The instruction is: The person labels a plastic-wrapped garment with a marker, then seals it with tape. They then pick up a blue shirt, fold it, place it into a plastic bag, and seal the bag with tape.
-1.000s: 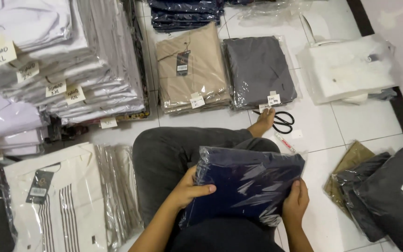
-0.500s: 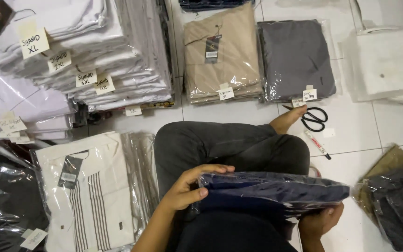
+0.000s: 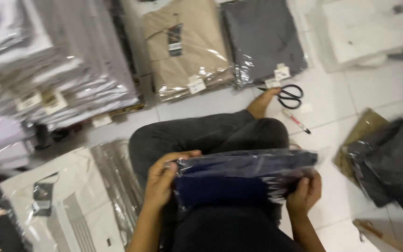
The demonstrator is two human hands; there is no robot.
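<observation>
**Navy bagged garment held edge-on over the lap**

A folded navy garment in a clear plastic bag (image 3: 243,179) sits between both hands, above the crossed legs in dark trousers (image 3: 211,135). The left hand (image 3: 162,179) curls its fingers over the bag's left end; the right hand (image 3: 304,193) clasps the right end. Beyond the right fingers, black scissors (image 3: 289,96) and a pen (image 3: 297,121) lie on the white tile floor (image 3: 332,102), near beige (image 3: 187,46) and grey (image 3: 264,39) bagged stacks.

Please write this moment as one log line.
left hand: grips left end of navy folded garment in clear plastic bag | right hand: grips right end | bag: over lap
</observation>
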